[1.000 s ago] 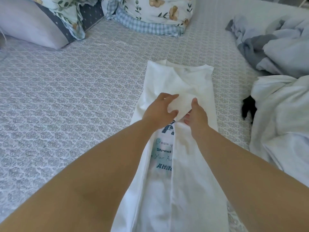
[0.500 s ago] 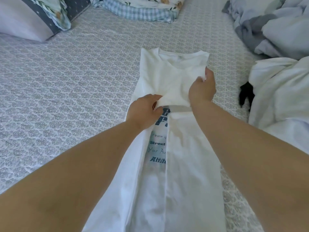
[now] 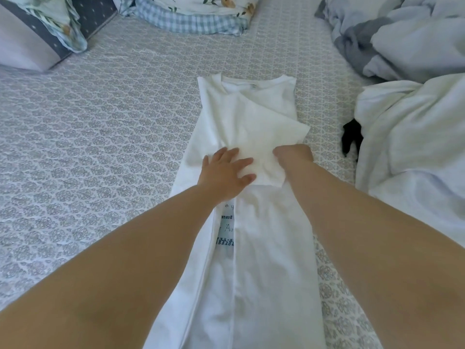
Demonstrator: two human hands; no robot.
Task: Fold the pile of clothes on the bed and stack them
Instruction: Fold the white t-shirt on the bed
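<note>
A white T-shirt lies lengthwise down the middle of the bed, its collar toward 12 o'clock and its hem running off the frame at 6 o'clock. Both long sides are folded inward, leaving a narrow slit where blue and dark printed lettering shows. A folded-over sleeve lies slanted across the chest, one corner sticking out past the shirt's edge toward 3 o'clock. The left hand rests flat on the sleeve with fingers spread and straight, its grip released. The right hand sits just beside it at 3 o'clock, fingers curled down onto the sleeve's edge; whether they pinch the cloth cannot be told. At 2 to 3 o'clock lies the pile of unfolded clothes, white and pale grey, with a black piece poking out beside it. Pillows and a floral, checked quilt lie at 11 to 12 o'clock
</note>
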